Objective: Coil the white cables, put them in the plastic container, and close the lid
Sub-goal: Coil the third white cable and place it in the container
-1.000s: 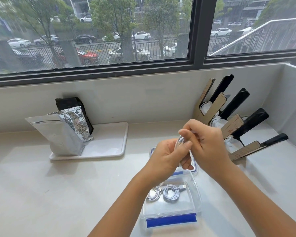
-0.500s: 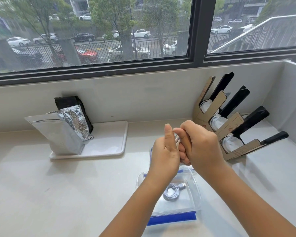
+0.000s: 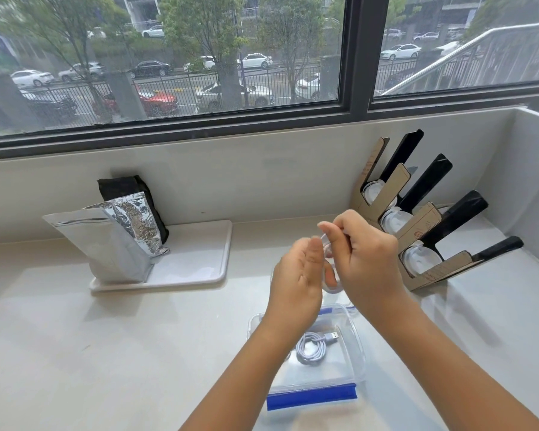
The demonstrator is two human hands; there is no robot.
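Note:
Both my hands are raised above the clear plastic container (image 3: 357, 346), which stands open on the counter with a blue clip along its near edge. One coiled white cable (image 3: 311, 348) with a USB plug lies inside it. Another white cable (image 3: 331, 275) runs in a loop between my hands. My right hand (image 3: 363, 259) pinches its upper end between thumb and forefinger. My left hand (image 3: 299, 281) has the loop wound around its upright fingers, which hide most of the coil. The container's lid lies behind my hands, mostly hidden.
A white tray (image 3: 199, 269) at the left carries a silver foil bag (image 3: 112, 244) and a black bag (image 3: 131, 191). A cardboard rack (image 3: 417, 225) with black handles and round white lids stands at the right. The window wall runs behind.
My hands have parted a little and risen. The left hand went from gripping the cable to upright fingers with the loop around them; the right hand lifted the cable's end.

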